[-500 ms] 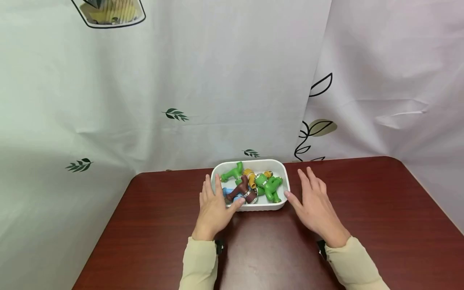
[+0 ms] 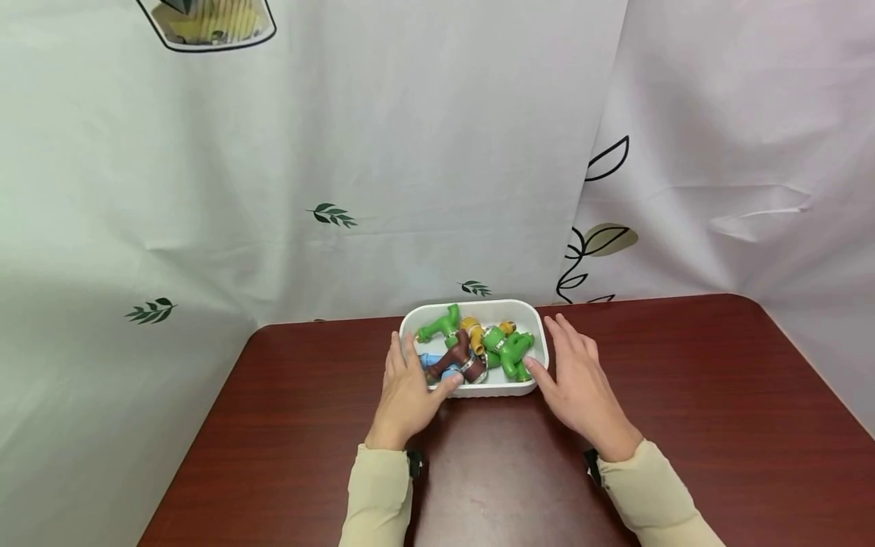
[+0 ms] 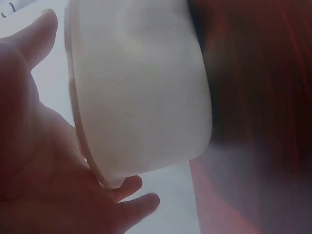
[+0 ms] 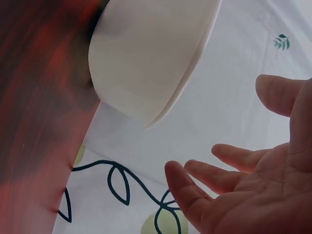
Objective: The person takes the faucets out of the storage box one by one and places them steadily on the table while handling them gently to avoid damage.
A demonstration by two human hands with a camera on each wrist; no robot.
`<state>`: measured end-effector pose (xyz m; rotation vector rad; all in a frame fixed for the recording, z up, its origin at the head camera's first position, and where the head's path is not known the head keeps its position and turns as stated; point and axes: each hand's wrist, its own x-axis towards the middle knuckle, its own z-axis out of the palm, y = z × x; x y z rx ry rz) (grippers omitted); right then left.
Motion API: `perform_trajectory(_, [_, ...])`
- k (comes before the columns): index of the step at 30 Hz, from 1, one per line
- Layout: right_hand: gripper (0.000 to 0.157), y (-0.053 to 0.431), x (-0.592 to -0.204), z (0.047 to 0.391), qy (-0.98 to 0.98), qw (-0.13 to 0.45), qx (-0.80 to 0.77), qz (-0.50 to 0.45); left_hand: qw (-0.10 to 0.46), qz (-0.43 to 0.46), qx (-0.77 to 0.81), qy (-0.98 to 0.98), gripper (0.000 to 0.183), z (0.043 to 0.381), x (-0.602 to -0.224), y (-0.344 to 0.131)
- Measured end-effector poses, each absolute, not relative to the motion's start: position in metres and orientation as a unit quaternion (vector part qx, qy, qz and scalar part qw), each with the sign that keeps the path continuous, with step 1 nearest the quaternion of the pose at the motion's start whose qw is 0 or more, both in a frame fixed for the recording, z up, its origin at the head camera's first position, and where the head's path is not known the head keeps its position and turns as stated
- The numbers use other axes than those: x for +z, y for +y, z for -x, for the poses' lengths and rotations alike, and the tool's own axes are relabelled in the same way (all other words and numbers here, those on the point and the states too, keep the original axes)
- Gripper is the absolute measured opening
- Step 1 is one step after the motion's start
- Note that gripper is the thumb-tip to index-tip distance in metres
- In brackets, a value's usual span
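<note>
A white plastic tub (image 2: 502, 390) stands at the far edge of the table with glossy pipe-like pieces in it. Among them are green branched pieces (image 2: 509, 351), a brown one (image 2: 454, 357), a yellow one (image 2: 475, 336) and a blue one (image 2: 429, 359). My left hand (image 2: 405, 399) is at the tub's left end, fingers along the side and thumb over the front rim; in the left wrist view it overlaps the rim. At the right end, my right hand (image 2: 581, 387) has its fingers spread, and the right wrist view shows them a little apart from the tub wall (image 4: 141, 53).
The dark red wooden table (image 2: 301, 410) has rounded far corners. Right behind it hangs a white cloth (image 2: 437, 167) printed with leaves, close to the tub's back edge. Black wrist bands sit at both cuffs.
My right hand has moved left, closer to the tub, and its thumb now overlaps the right rim. The left hand and the tub have hardly changed.
</note>
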<state>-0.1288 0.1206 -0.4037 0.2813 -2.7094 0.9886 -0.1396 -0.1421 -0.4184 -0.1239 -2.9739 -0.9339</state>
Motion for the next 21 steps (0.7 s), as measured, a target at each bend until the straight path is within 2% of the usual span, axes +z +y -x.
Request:
perform_trajectory(10, [0.066,0.112,-0.406,0.134,-0.921,0.127,0.348,-0.122,-0.003,0.026,-0.325,-0.946,0.12,0.141,-0.423,-0.144])
perform_trajectory(21, [0.065,0.104,-0.403,0.139,-0.921,0.11,0.347,-0.135,0.01,0.028,-0.308,-0.951,0.128,0.14,-0.425,-0.142])
